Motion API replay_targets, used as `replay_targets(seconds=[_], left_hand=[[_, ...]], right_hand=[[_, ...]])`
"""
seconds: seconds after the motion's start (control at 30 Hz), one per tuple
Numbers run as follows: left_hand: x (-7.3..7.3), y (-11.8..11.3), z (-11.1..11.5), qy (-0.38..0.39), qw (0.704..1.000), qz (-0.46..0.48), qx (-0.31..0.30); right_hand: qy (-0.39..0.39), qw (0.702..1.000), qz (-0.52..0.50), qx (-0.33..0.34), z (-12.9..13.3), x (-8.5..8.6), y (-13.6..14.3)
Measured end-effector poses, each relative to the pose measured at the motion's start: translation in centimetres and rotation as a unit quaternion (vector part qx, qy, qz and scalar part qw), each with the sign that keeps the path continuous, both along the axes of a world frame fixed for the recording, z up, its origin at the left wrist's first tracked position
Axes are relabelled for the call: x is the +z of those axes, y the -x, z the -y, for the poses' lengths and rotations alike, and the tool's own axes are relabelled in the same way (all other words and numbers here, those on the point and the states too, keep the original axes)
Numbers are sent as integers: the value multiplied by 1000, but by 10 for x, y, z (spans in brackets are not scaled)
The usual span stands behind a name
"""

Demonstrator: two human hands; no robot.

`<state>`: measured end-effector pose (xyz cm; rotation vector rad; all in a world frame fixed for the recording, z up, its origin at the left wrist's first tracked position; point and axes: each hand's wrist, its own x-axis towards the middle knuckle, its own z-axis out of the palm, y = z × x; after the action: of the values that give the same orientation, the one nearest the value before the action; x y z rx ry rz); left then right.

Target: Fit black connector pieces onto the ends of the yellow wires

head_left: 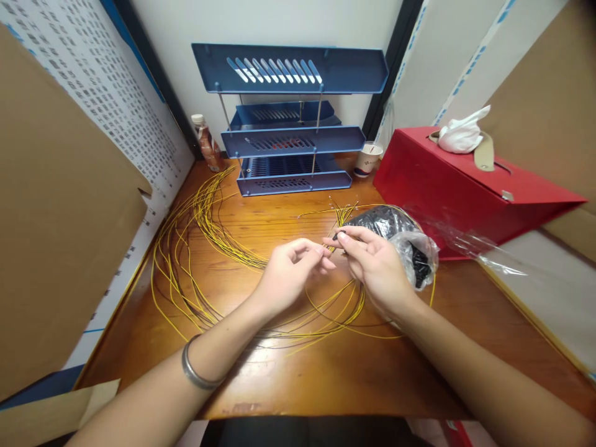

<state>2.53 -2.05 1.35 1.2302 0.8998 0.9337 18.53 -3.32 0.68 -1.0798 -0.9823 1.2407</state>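
Note:
My right hand (372,257) pinches a small black piece (339,236) between thumb and forefinger, near the middle of the table. Just left of it, my left hand (295,267) has its thumb and fingertips pressed together; they seem to hold the end of a thin wire, too small to make out surely. Yellow and dark wires (218,239) curve in a loose loop on the table, passing under both hands. Behind my right hand lies a clear plastic bag (386,220) full of black parts, with wire ends beside it.
A blue tiered tray rack (288,69) stands at the back of the wooden table (298,385). Left of it is a bottle (208,146); right of it, a paper cup (367,160). A red tissue box (465,186) stands at the right. Cardboard (60,198) flanks the left side.

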Motion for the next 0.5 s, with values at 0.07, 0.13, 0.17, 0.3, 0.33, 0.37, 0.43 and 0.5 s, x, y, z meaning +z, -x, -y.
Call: replay_targets(seconds=[0.07, 0.13, 0.17, 0.3, 0.33, 0.37, 0.43, 0.5], left_hand=[[0, 0, 0, -7, 1000, -7, 0], [-1, 0, 0, -18, 1000, -14, -2], [-1, 0, 0, -23, 1000, -16, -2], [-1, 0, -1, -25, 999, -20, -2], [-1, 0, -1, -22, 1000, -19, -1], [-1, 0, -1, -19, 1000, -18, 0], [0, 0, -1, -12, 1000, -12, 2], [0, 1, -2, -7, 1000, -2, -3]], right_hand=[[2, 1000, -9, -4, 0, 0, 1], [3, 1000, -15, -1, 0, 0, 1], [3, 1000, -19, 1, 0, 0, 1], [-2, 999, -35, -13, -1, -2, -1], [-5, 999, -32, -19, -2, -3, -2], [-11, 999, -26, -25, -2, -4, -3], [-27, 999, -1, -36, -3, -5, -5], [-41, 998, 30, -40, -3, -5, -6]])
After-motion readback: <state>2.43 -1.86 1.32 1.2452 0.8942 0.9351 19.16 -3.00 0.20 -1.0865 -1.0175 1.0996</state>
